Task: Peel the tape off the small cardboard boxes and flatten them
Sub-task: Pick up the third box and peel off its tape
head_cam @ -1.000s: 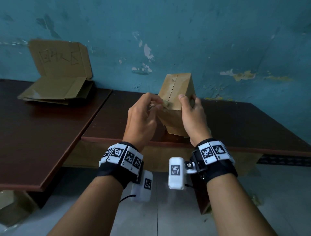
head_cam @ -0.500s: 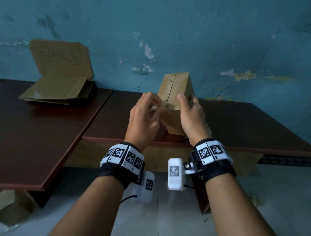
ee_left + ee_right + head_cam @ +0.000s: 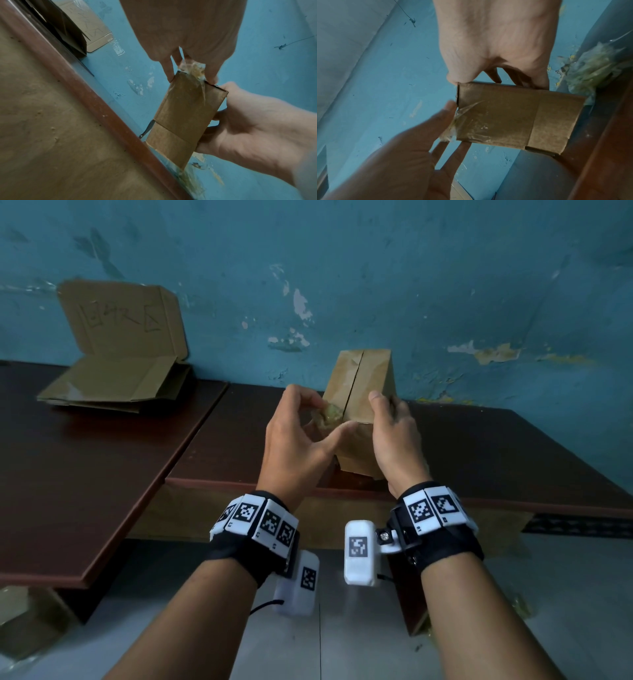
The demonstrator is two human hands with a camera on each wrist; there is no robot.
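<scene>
Peeling the tape (image 3: 330, 415) is the step in hand: the left hand (image 3: 297, 445) pinches its crumpled end, the right hand (image 3: 394, 436) clamps the box (image 3: 359, 392) at frame centre, over the worktop (image 3: 479, 446). Next I would pull steadily along the seam.

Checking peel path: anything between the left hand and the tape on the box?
Nothing visible. The left hand already pinches the crumpled clear tape at the small brown cardboard box, which the right hand grips.
</scene>
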